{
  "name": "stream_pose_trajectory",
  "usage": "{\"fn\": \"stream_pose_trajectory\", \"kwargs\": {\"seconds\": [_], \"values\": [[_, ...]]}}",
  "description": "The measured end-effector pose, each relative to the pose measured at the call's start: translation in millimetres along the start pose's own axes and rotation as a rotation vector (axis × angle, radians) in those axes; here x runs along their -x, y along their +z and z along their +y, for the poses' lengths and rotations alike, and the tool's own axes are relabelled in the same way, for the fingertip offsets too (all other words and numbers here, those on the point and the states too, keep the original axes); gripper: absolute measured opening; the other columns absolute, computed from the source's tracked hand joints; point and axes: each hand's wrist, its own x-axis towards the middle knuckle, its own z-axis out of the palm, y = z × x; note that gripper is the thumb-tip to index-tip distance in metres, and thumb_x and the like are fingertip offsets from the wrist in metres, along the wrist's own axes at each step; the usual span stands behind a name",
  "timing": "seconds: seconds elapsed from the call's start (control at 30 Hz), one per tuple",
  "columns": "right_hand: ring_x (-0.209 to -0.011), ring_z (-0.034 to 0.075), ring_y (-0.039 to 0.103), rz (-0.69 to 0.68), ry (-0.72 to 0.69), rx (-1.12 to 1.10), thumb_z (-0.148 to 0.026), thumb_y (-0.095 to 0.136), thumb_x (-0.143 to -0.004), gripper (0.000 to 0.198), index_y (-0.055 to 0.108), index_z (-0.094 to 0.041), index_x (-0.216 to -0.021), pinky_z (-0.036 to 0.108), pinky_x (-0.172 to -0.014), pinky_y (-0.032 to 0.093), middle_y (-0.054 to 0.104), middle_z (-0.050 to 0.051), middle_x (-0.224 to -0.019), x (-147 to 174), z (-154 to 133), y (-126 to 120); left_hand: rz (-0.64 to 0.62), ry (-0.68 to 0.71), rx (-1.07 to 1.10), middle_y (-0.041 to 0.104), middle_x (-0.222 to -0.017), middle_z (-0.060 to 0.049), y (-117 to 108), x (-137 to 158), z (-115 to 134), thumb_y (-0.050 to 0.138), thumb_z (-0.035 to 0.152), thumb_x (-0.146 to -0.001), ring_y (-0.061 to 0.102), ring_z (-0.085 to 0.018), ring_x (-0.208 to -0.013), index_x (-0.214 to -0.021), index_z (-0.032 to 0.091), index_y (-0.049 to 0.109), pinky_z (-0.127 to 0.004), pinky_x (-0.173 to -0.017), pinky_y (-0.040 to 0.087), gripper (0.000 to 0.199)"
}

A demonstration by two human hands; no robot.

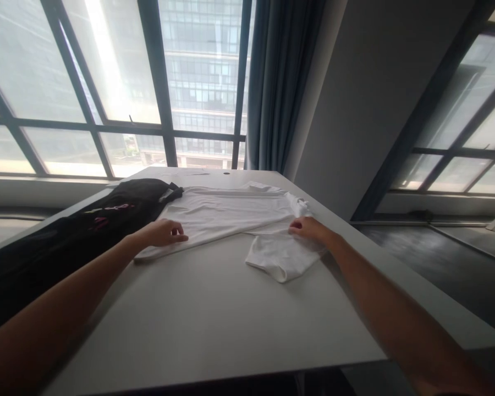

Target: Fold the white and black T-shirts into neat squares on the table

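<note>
A white T-shirt (231, 212) lies spread on the table, its near edge slanting. One short sleeve with its cuff (278, 264) points toward me on the right. My left hand (165, 232) is over the shirt's left part, fingers bent and a small gap between thumb and fingertips; whether it touches the cloth is hard to see. At the base of the near sleeve, my right hand (307, 226) has its thumb and fingers closed on the white fabric. Bunched cloth lies just beyond that hand.
Left of the shirt, a black garment (107, 214) with a coloured print lies along the table's left side. The white table (231, 319) ends in a near edge before me. Behind it are large windows (202, 66), a blue curtain (276, 82) and a grey pillar (367, 104).
</note>
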Motion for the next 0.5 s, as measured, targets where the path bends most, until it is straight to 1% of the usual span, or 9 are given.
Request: {"fn": "stream_pose_trajectory", "kwargs": {"seconds": [0.07, 0.13, 0.17, 0.2, 0.27, 0.33, 0.43, 0.5], "values": [[-0.092, 0.024, 0.068, -0.048, 0.024, -0.023, -0.039, 0.068, -0.082, 0.032, 0.075, -0.015, -0.103, 0.028, -0.081, 0.05, 0.075, 0.011, -0.102, 7, 20, -2, -0.022, 0.039, 0.065, 0.072, -0.092, -0.006, 2, 16, -5, 0.059, 0.074, -0.07, 0.065, -0.019, -0.077, -0.099, 0.02, 0.072, -0.026, -0.067, 0.047, 0.062], [-0.1, 0.028, 0.068, -0.073, 0.05, -0.049, -0.042, 0.073, -0.077, 0.044, 0.073, -0.014, -0.111, 0.032, -0.088, 0.05, 0.073, 0.013, -0.111, 12, 42, -1, -0.012, 0.066, 0.097, 0.07, -0.096, -0.006, 4, 26, -13, 0.066, 0.073, -0.063, 0.064, -0.021, -0.083, -0.101, 0.02, 0.071, -0.027, -0.072, 0.049, 0.066], [-0.106, 0.029, 0.066, -0.082, 0.071, -0.07, -0.043, 0.076, -0.073, 0.05, 0.072, -0.014, -0.114, 0.033, -0.092, 0.05, 0.071, 0.014, -0.118, 14, 52, -1, 0.002, 0.072, 0.101, 0.069, -0.099, -0.007, 6, 29, -17, 0.068, 0.072, -0.061, 0.064, -0.022, -0.086, -0.102, 0.02, 0.071, -0.028, -0.075, 0.049, 0.066], [-0.111, 0.031, 0.064, -0.088, 0.092, -0.096, -0.045, 0.079, -0.07, 0.056, 0.072, -0.014, -0.117, 0.034, -0.096, 0.049, 0.068, 0.015, -0.124, 15, 61, 0, 0.017, 0.082, 0.1, 0.068, -0.102, -0.008, 7, 30, -21, 0.068, 0.071, -0.062, 0.063, -0.023, -0.09, -0.101, 0.02, 0.071, -0.03, -0.079, 0.049, 0.064], [-0.12, 0.033, 0.06, -0.104, 0.125, -0.167, -0.046, 0.083, -0.064, 0.067, 0.07, -0.015, -0.122, 0.034, -0.102, 0.046, 0.062, 0.016, -0.134, 16, 77, 1, 0.053, 0.098, 0.086, 0.067, -0.106, -0.009, 10, 30, -30, 0.062, 0.068, -0.069, 0.063, -0.024, -0.092, -0.099, 0.021, 0.072, -0.032, -0.083, 0.048, 0.056], [-0.123, 0.033, 0.058, -0.128, 0.145, -0.245, -0.045, 0.086, -0.06, 0.076, 0.067, -0.014, -0.127, 0.033, -0.103, 0.045, 0.058, 0.017, -0.139, 16, 88, 1, 0.102, 0.088, 0.057, 0.068, -0.102, -0.01, 12, 28, -38, 0.054, 0.064, -0.077, 0.063, -0.025, -0.088, -0.092, 0.02, 0.071, -0.035, -0.082, 0.047, 0.05], [-0.118, 0.033, 0.062, -0.146, 0.189, -0.318, -0.041, 0.086, -0.06, 0.082, 0.063, -0.012, -0.133, 0.034, -0.099, 0.048, 0.06, 0.019, -0.136, 17, 101, -1, 0.171, 0.043, 0.018, 0.069, -0.088, -0.01, 14, 24, -50, 0.047, 0.059, -0.082, 0.062, -0.026, -0.079, -0.083, 0.019, 0.069, -0.036, -0.076, 0.046, 0.046], [-0.114, 0.033, 0.064, -0.123, 0.215, -0.329, -0.038, 0.085, -0.061, 0.08, 0.063, -0.011, -0.133, 0.034, -0.096, 0.05, 0.064, 0.019, -0.131, 19, 110, -2, 0.207, 0.013, 0.023, 0.067, -0.076, -0.008, 12, 23, -55, 0.044, 0.058, -0.084, 0.06, -0.023, -0.071, -0.081, 0.019, 0.067, -0.035, -0.072, 0.044, 0.045]]}}
